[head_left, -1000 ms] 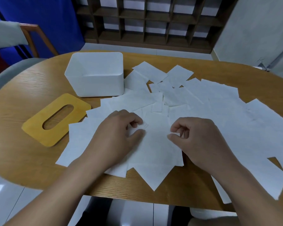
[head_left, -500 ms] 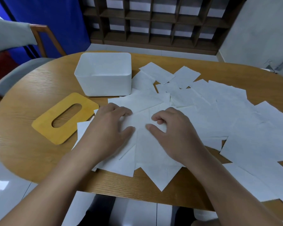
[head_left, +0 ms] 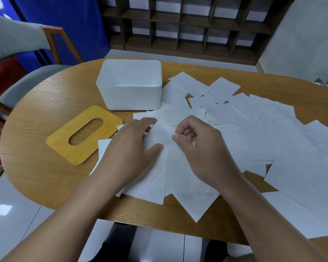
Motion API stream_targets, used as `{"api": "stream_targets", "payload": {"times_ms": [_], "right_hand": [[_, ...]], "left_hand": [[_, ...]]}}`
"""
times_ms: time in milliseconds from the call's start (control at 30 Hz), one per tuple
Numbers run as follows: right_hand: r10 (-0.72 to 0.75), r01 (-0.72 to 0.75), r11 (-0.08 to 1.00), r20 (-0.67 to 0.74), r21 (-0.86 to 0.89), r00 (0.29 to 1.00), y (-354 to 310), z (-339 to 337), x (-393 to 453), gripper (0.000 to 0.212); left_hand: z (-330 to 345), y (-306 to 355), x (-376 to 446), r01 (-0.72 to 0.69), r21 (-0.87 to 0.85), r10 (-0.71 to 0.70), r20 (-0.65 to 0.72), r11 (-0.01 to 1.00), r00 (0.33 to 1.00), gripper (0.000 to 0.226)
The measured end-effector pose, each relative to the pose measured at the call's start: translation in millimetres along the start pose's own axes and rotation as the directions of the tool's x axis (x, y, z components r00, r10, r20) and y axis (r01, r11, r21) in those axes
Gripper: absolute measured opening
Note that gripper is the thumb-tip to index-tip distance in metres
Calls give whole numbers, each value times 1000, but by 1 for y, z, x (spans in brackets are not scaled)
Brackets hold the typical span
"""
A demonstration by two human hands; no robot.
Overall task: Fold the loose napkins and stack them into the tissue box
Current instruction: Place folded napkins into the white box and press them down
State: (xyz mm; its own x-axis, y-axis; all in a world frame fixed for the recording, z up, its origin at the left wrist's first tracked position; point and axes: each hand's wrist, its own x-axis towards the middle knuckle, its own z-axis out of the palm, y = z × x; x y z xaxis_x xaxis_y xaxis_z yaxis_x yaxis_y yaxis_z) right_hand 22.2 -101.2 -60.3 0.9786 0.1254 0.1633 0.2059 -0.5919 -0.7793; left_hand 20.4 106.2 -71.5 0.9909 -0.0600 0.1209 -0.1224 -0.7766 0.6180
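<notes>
In the middle of the frame, the left hand [head_left: 129, 150] lies flat with straight fingers on a napkin [head_left: 160, 135]. The right hand [head_left: 201, 148] pinches that napkin's edge with curled fingers. More napkins [head_left: 273, 133] cover the table [head_left: 36, 167] to the right. Farther back sits the lid [head_left: 64, 146], then the open box [head_left: 131, 93].

Table [head_left: 36, 167]: wood, visible grain, satin finish.
Napkins [head_left: 273, 133]: thin white paper, matt, faintly textured.
Box [head_left: 133, 97]: white plastic, smooth, matt.
Lid [head_left: 64, 144]: yellow wood, smooth, low sheen.
Floor [head_left: 11, 224]: tile, glossy.
Shelf [head_left: 178, 25]: dark wood, matt.
</notes>
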Motion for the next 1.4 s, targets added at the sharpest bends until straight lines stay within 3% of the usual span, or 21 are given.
{"api": "stream_targets", "payload": {"times_ms": [133, 200, 267, 400, 500, 567, 700, 933, 1067, 1200, 1400], "right_hand": [[-85, 107, 983, -145, 148, 986, -5, -12, -5, 8], [-54, 103, 968, -210, 228, 976, -5, -21, -7, 7], [-2, 77, 947, -233, 312, 973, -3, -31, -8, 5], [85, -15, 922, -165, 386, 983, 0, -54, -14, 29], [139, -121, 905, -15, 408, 990, 1, -66, -20, 42], [163, -154, 918, 9, 365, 987, 6, -72, -24, 38], [118, -117, 993, 73, -27, 990, 23, -82, -32, 23], [193, -128, 923, 149, -363, 970, 31, -73, -44, 30], [150, -77, 889, 129, -451, 980, 33, -79, -44, 41], [113, -30, 933, 212, -358, 971, 33, -74, -41, 49], [127, -18, 918, 249, -397, 960, 34, -69, -39, 54]], "left_hand": [[-6, 6, 1, 24, -198, -30, -27, 980, 999, 27], [-9, 7, 4, 28, -350, -49, -51, 936, 998, 9], [-11, 13, 6, 13, -495, -66, -90, 869, 994, 8], [-13, 30, 6, -74, -566, -38, -184, 821, 982, 6], [-7, 35, 5, -48, -587, -11, -95, 808, 995, 7], [0, 37, 1, -28, -538, 33, 0, 843, 999, 8], [12, 41, -10, -58, -361, 93, 82, 931, 992, 8], [21, 35, -18, -120, -17, 121, 119, 993, 985, 21], [20, 33, -14, -171, 115, 152, 153, 979, 976, 45], [17, 31, -13, -174, 149, 138, 226, 973, 964, 61], [14, 35, -13, -133, 131, 93, 275, 982, 957, 52]]}}
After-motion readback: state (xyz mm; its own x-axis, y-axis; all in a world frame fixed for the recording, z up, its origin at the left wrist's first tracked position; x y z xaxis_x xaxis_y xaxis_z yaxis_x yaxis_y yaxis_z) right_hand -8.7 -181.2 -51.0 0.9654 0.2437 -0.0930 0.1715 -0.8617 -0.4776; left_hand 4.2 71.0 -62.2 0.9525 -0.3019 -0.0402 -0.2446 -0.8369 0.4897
